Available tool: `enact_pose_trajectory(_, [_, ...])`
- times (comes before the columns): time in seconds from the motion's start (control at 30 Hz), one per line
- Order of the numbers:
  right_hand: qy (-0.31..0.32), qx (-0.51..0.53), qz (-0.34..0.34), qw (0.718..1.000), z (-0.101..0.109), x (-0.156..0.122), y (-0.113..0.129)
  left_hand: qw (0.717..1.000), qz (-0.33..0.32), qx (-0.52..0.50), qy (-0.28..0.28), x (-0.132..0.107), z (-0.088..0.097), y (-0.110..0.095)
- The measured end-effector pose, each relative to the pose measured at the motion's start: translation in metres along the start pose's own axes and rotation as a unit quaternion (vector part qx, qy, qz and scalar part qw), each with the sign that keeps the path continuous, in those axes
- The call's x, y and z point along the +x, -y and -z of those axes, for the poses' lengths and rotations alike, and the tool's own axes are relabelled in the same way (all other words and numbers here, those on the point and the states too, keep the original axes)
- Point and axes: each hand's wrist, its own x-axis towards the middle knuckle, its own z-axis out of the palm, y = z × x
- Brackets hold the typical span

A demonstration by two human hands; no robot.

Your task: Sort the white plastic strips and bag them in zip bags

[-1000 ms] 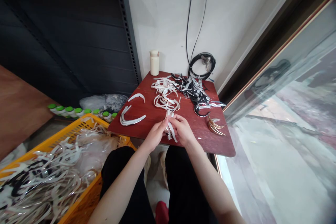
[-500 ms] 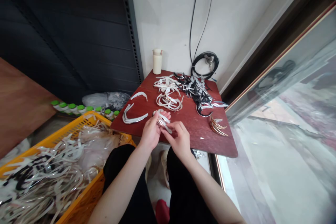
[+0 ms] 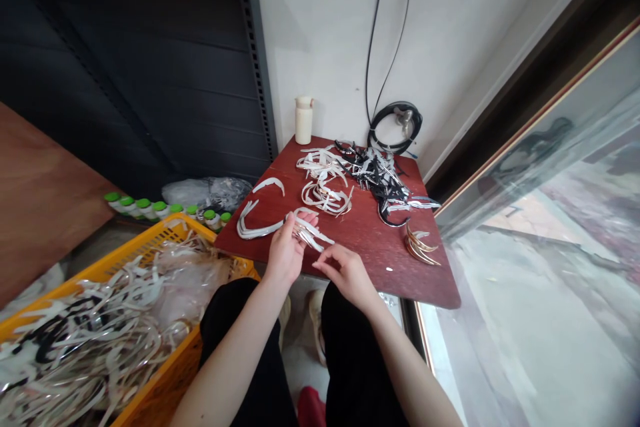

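Over the near edge of the dark red table, my left hand is closed around a small bundle of curved white strips with shiny, coppery edges. Their loose ends stick out to the right. My right hand is just beside those ends, thumb and fingertips pinched together. Whether anything is between them is too small to make out. Left of my hands lie stacked white curved strips and a single white curved strip. Beyond my hands is a looped pile of white strips.
Black and silver strips are heaped at the back right, near gold curved pieces. A cream bottle and coiled black cable stand by the wall. A yellow crate full of strips is at left, near green-capped bottles.
My right hand has drawn slightly right and down, away from the bundle's ends. The strips in my left hand now show more spread out. The view has shifted slightly.
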Motion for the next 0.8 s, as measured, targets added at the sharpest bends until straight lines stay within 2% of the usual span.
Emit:
enact_pose_trajectory(0.13, [-0.001,-0.001,-0.009,1.0,0.001,-0.004,-0.001,1.0,0.005,-0.003,-0.009,0.0,0.0,-0.002])
enact_pose_trajectory(0.23, [-0.015,0.02,-0.061,0.998,-0.005,-0.004,-0.005,1.0,-0.003,-0.004,-0.009,-0.001,-0.001,0.001])
enact_pose_trajectory(0.27, [0.001,0.041,-0.085,0.996,-0.008,-0.004,-0.007,1.0,-0.013,-0.003,-0.006,-0.001,-0.001,0.002])
enact_pose_trajectory(0.33, [0.08,0.077,-0.108,0.988,-0.012,-0.004,-0.007,0.999,-0.043,0.003,0.007,-0.001,-0.001,0.002])
enact_pose_trajectory(0.4, [0.167,0.072,-0.08,0.98,-0.013,-0.005,-0.004,0.997,-0.074,0.019,0.029,0.001,0.001,0.001])
enact_pose_trajectory(0.5, [0.223,0.032,-0.008,0.974,-0.009,-0.007,0.009,0.991,-0.103,0.055,0.06,0.002,0.005,-0.002])
enact_pose_trajectory(0.6, [0.295,0.02,0.032,0.955,-0.009,-0.01,0.023,0.984,-0.117,0.107,0.081,0.003,0.008,-0.003])
enact_pose_trajectory(0.7, [0.341,-0.056,0.058,0.936,-0.021,-0.018,0.029,0.971,-0.129,0.175,0.095,0.002,0.011,-0.003])
enact_pose_trajectory(0.8, [0.369,-0.126,0.068,0.918,-0.038,-0.025,0.022,0.955,-0.142,0.237,0.109,-0.001,0.013,-0.003])
